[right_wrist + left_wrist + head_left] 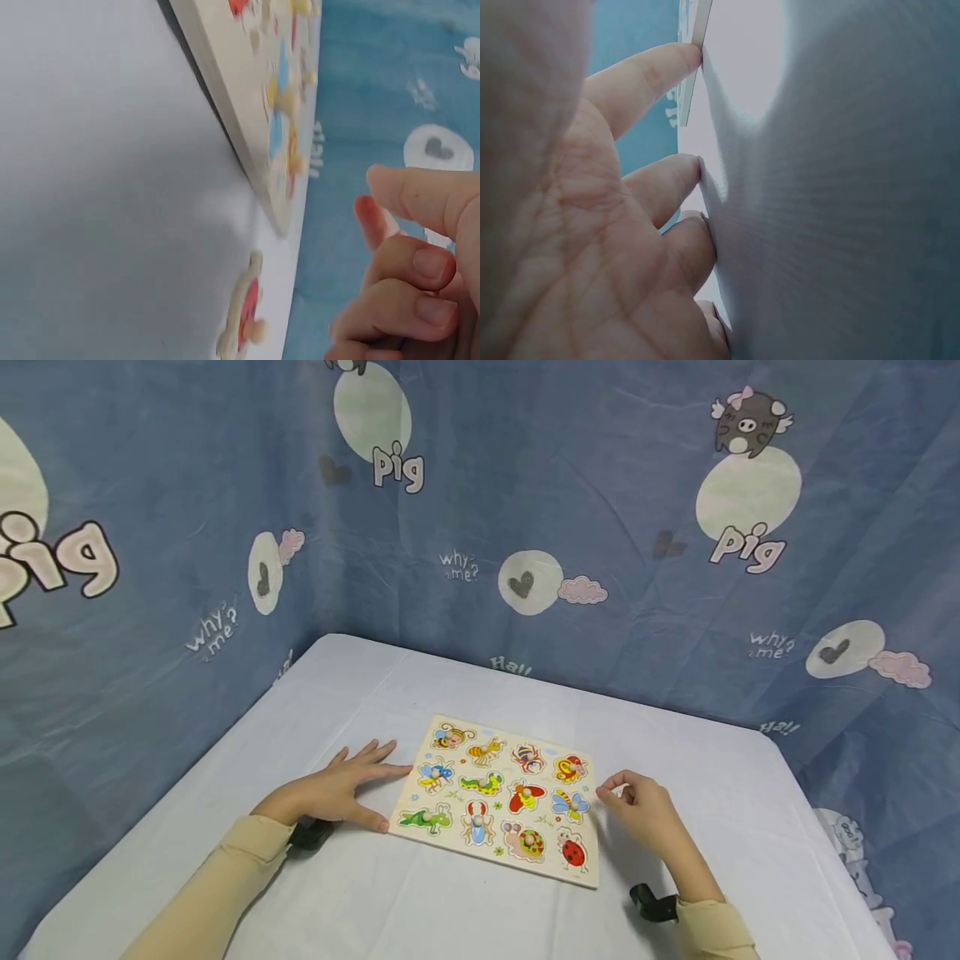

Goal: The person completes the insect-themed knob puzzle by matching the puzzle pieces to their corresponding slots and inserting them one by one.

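Observation:
A wooden peg puzzle board (pixel 461 791) with colourful insect pictures and small knobs lies flat on the table. My left hand (pixel 345 785) is spread at its left side, the index fingertip and thumb right at the edge. In the left wrist view the other fingertips rest on the white cloth. My right hand (pixel 637 814) is at the right edge, thumb and index extended close together and the other fingers loosely curled. Nothing shows between these fingers in the right wrist view. A loose red-and-cream piece (pixel 244 315) with a round knob lies on the cloth beyond the board's corner there.
White cloth covers the table (pixel 337 893) around the board. A blue curtain (pixel 637 568) with pig prints hangs behind the table's far and left edges. Dark wrist-worn devices sit under both wrists, the right one (pixel 652 903) close above the cloth.

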Demonstrator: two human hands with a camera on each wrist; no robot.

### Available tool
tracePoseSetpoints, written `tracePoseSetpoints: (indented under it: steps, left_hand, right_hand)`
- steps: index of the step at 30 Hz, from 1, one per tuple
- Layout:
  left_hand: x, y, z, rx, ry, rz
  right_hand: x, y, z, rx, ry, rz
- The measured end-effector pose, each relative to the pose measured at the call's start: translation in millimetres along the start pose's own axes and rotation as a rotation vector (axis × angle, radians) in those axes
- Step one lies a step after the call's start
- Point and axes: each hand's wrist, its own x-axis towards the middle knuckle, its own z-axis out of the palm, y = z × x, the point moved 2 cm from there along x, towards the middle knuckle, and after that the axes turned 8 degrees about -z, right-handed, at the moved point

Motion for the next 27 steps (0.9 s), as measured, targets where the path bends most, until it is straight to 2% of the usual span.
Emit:
tracePoseSetpoints:
  steps: [4, 13, 27]
  left_hand:
    - [1.1, 1.7, 0.1, 0.000, -0.002, -0.007]
    - [-0.3, 1.9, -0.3, 0.010, -0.002, -0.022]
    - [-2.0, 1.6, -0.2, 0.004, -0.002, -0.023]
  right_hand:
    - [2.6, 8, -11, -0.009, 0.018, 0.040]
    - [10.5, 27, -22, -0.118, 0.010, 0.126]
    - [10.0, 41, -20, -0.147, -0.033, 0.152]
